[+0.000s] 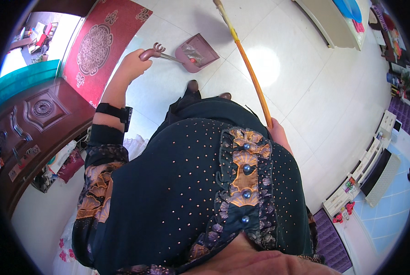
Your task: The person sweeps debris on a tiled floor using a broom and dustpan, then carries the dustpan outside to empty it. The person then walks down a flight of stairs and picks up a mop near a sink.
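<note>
My left hand (136,63) is closed around the handle of a long-handled pink dustpan (210,48). A metal shaft runs from that handle down to the pan, which holds some litter, with a small red thing in it. A curved comb-like hook stands out beside the handle. At the right of my body, my right hand (278,132) grips the lower-shown end of a long orange and yellow stick (251,74). The stick's far end leaves the picture at the top, so what it bears is hidden.
A red patterned mat (95,48) lies by an open doorway at the left, near a dark carved wooden door (43,110). A pale cabinet (321,20) with a blue basin (349,9) stands at the top right. A low white TV cabinet (339,196) lines the right wall.
</note>
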